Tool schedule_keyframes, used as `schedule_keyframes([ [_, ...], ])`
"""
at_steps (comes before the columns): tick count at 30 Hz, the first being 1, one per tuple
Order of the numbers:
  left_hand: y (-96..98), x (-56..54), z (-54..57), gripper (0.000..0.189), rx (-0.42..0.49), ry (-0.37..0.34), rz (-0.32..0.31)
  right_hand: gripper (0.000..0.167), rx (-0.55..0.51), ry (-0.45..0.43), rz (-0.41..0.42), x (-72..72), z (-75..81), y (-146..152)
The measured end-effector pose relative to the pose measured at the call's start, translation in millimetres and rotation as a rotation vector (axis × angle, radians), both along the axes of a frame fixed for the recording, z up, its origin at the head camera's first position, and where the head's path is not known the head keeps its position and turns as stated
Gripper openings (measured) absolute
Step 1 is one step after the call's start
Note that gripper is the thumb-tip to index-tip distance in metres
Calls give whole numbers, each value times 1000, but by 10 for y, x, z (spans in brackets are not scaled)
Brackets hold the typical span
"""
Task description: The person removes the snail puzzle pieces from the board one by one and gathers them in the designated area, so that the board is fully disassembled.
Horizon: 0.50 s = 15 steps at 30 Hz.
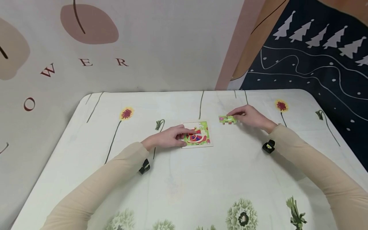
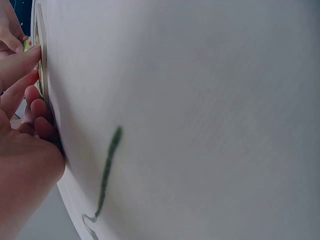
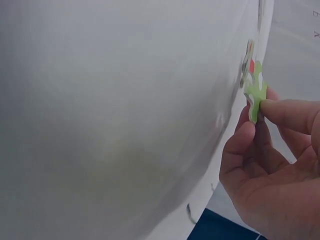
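A square picture puzzle board (image 1: 204, 129) with a pale border lies on the table, its picture mostly green, red and blue. My left hand (image 1: 169, 136) rests at its left side, the index finger reaching straight across the picture and covering part of it. In the left wrist view, the fingertips (image 2: 35, 49) are right at the board's edge. Farther right, my right hand (image 1: 250, 117) pinches a green puzzle piece (image 1: 228, 120) with white, pink and red markings. The right wrist view shows the piece (image 3: 256, 95) between thumb and fingers, close over the tabletop.
A white cloth (image 1: 172, 179) printed with flowers and stems covers the table. Behind it hangs a pale fabric (image 1: 172, 44) with printed letters, and a dark one (image 1: 304, 60) with white trees at the right. Both wrists carry black straps.
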<state>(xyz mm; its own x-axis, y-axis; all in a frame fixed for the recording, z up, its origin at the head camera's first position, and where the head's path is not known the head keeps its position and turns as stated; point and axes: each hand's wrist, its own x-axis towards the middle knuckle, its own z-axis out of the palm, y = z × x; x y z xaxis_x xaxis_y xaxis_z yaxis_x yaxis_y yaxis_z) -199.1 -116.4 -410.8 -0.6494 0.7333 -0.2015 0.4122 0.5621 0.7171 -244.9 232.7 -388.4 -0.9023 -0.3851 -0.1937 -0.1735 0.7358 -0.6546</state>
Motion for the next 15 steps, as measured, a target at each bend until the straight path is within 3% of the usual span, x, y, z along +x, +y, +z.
schedule_keyframes([
  [15, -8, 4, -11, 53, -7, -2, 4, 28, 17, -9, -34, -68, -48, 21],
])
